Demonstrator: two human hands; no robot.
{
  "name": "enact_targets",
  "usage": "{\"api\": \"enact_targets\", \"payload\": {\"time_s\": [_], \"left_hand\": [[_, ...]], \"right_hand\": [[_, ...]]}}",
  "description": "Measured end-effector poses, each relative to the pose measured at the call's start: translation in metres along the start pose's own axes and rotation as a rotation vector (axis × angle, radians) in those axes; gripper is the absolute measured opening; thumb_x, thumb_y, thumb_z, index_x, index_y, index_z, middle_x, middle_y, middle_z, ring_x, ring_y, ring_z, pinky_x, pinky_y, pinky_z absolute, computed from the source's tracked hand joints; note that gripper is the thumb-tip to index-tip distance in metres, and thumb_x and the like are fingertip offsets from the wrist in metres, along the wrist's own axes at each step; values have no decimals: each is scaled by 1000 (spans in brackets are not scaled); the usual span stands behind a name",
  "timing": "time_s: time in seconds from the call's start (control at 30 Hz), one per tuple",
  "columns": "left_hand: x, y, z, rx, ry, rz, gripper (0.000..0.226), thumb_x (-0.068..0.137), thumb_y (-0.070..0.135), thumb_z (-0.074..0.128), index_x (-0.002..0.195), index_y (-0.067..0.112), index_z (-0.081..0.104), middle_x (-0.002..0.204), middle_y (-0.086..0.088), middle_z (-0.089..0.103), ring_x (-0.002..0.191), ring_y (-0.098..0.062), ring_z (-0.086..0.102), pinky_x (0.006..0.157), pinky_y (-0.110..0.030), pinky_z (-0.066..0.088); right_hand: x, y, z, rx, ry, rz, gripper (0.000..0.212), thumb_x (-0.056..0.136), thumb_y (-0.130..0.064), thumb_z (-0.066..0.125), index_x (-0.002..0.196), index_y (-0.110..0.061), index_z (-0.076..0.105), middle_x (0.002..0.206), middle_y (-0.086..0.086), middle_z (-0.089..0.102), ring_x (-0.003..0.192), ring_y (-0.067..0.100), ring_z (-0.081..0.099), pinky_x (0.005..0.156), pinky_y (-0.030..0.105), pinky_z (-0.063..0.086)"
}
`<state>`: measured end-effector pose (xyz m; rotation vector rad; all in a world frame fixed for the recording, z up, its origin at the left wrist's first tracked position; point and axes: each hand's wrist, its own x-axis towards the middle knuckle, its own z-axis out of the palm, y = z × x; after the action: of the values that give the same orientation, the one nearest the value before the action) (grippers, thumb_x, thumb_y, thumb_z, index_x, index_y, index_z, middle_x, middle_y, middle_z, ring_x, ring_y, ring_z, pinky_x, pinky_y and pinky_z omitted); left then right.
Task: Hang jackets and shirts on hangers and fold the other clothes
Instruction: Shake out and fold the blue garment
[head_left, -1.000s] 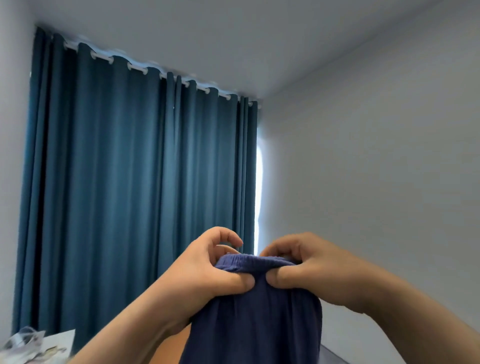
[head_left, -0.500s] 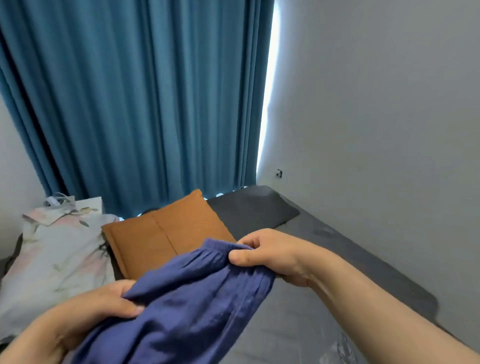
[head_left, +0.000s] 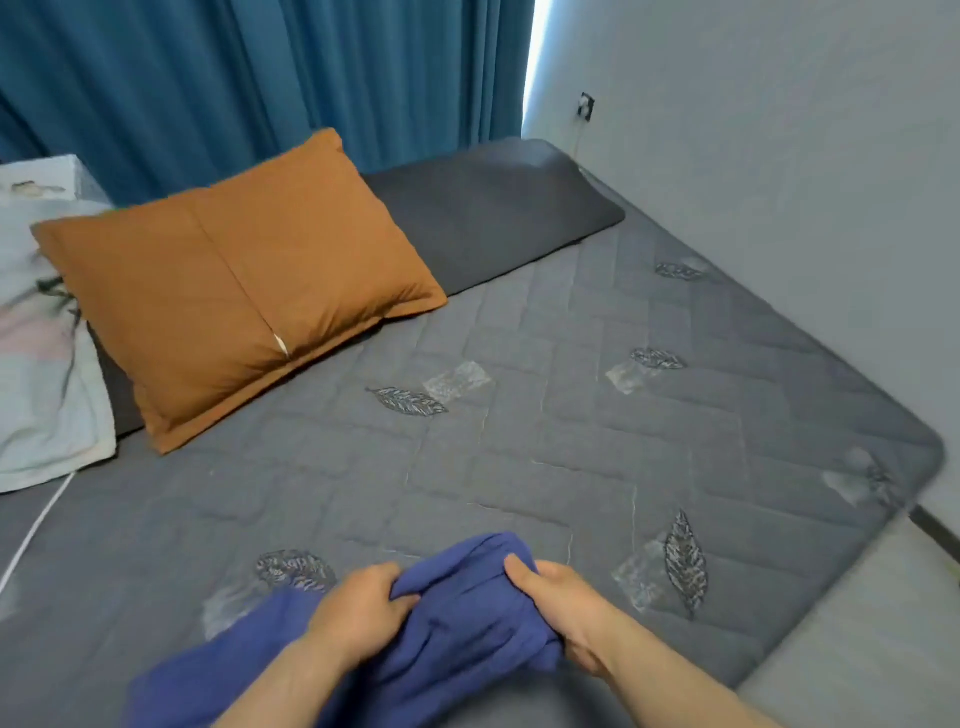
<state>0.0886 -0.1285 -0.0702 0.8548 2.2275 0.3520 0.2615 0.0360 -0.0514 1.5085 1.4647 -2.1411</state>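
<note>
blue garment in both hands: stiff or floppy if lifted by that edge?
Likely floppy: the blue garment bunches into soft folds between left hand and right hand. Probably light, and its loose end trails limp over the quilted bed cover.

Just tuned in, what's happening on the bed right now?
A person grips a blue garment with both hands, left hand and right hand, low over the grey quilt. It is bunched, not yet folded. An orange pillow lies farther back, near the curtain.

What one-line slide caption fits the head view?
Both hands, left hand and right hand, grip a blue garment over the grey bed.
</note>
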Motion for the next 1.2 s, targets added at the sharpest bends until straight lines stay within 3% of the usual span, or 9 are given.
{"api": "enact_targets", "payload": {"time_s": [0.07,0.13,0.27,0.43,0.63,0.8,0.87,1.03,1.2], "left_hand": [[40,10,48,70,175,4,15,85,36,58,94,25,62,113,-6,67,106,-27,61,85,-33,48],[68,24,98,161,328,123,45,77,38,60,113,11,63,127,-16,60,118,-34,54,99,-41,42],[98,78,196,423,164,398,64,73,50,52,125,13,60,135,-10,59,131,-25,37,119,-39,8],[162,128,262,399,86,243,92,66,65,52,139,9,39,145,-13,45,140,-25,24,115,-41,8],[240,235,292,426,93,353,91,69,71,48,136,9,53,141,-8,53,133,-24,39,112,-41,12],[304,334,318,391,137,451,90,71,68,47,138,9,50,142,-9,52,131,-26,49,109,-43,19],[321,358,322,379,137,480,88,73,65,47,140,8,47,144,-10,49,135,-26,45,110,-42,17],[326,360,318,394,166,518,79,77,59,45,139,10,50,145,-8,48,135,-24,45,110,-38,19],[285,278,280,379,234,410,67,74,51,44,127,14,62,133,-4,60,121,-21,59,111,-31,29]], "right_hand": [[43,18,-39,60,21,-6,28,96,-21,58,104,4,66,95,18,74,81,23,71,70,32,57],[80,33,-76,102,65,-19,17,96,-12,57,97,2,67,85,13,75,70,16,71,59,24,55],[151,55,-142,111,121,-23,21,94,-12,60,105,4,67,90,15,75,79,21,72,65,28,55],[205,50,-221,151,216,-32,12,93,-13,63,95,-4,71,87,14,75,83,29,72,70,37,57],[238,19,-344,21,343,-121,15,92,-13,64,81,-6,72,80,16,74,74,29,70,74,44,57],[270,-15,-452,-263,543,-216,19,90,-16,67,71,-14,69,79,13,73,78,28,68,75,39,55],[279,-25,-476,-397,617,-253,28,90,-19,66,62,-16,62,69,8,67,72,27,63,66,31,49],[284,-21,-471,-713,663,-209,31,97,-40,50,82,-12,51,76,3,56,77,30,53,65,34,36],[285,-16,-454,-805,745,-156,29,99,-43,41,92,-15,47,101,19,64,97,39,60,72,39,39]]}}
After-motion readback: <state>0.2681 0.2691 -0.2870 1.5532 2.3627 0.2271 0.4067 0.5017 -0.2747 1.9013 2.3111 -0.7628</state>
